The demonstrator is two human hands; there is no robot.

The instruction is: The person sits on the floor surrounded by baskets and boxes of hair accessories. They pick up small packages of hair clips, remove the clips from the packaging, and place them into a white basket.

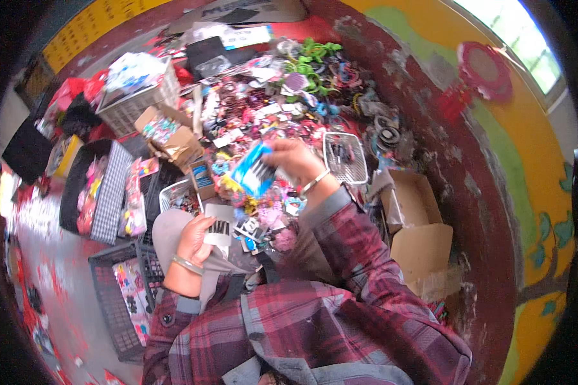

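Observation:
My left hand point(196, 237) holds a small white card with a row of black hair clips point(219, 228) close to my lap. Higher up, over the pile, my right hand point(292, 160) grips a blue card carrying black clips point(253, 170). Both wrists wear thin bangles, and the sleeves are red plaid. Under and around the right hand lies a dense heap of colourful hair accessories point(263, 109) on cards and loose.
An open cardboard box point(417, 218) stands at the right by the red wall. A small wire basket point(345, 157) sits beside my right hand. A white plastic crate point(138, 96), small cardboard boxes point(173, 138) and dark plastic crates point(119, 301) are at the left.

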